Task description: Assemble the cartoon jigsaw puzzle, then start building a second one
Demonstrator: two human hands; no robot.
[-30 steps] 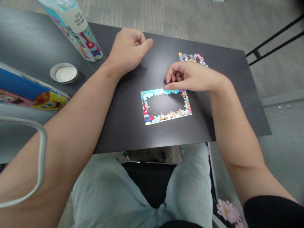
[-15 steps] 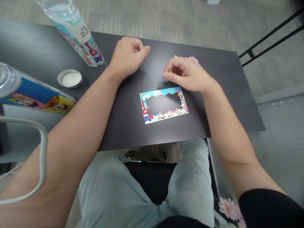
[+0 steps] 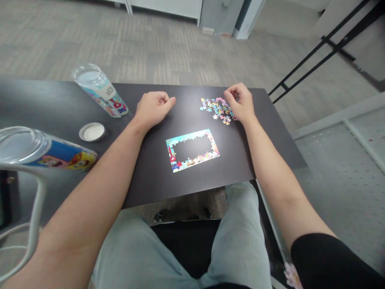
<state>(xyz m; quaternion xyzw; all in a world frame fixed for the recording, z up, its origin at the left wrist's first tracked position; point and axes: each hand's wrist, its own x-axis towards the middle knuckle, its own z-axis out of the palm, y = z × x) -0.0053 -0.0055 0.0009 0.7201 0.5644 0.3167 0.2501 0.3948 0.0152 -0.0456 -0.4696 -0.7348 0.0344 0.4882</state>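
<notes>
A jigsaw border (image 3: 195,162), bright with cartoon pictures, lies on the dark table; its edge pieces are joined into a rectangle around bare tabletop. Beyond it, to the right, is a heap of loose puzzle pieces (image 3: 215,106). My right hand (image 3: 241,103) is at the heap's right edge, fingers curled and thumb bent in toward them; whatever they may hold is too small to make out. My left hand (image 3: 155,107) rests on the table left of the heap, closed in a loose fist with the thumb on top, nothing visible in it.
A clear-topped cartoon canister (image 3: 104,94) stands left of my left hand. Nearer is another canister (image 3: 57,150), blue with cartoon faces. Between them lies a round lid (image 3: 92,132). A pale curved tube (image 3: 37,212) crosses the lower left. The dark table (image 3: 186,186) ends before my lap.
My right hand has moved away from the border to the right side of the heap, uncovering the loose pieces. The left hand stays in a fist. The view has tilted up.
</notes>
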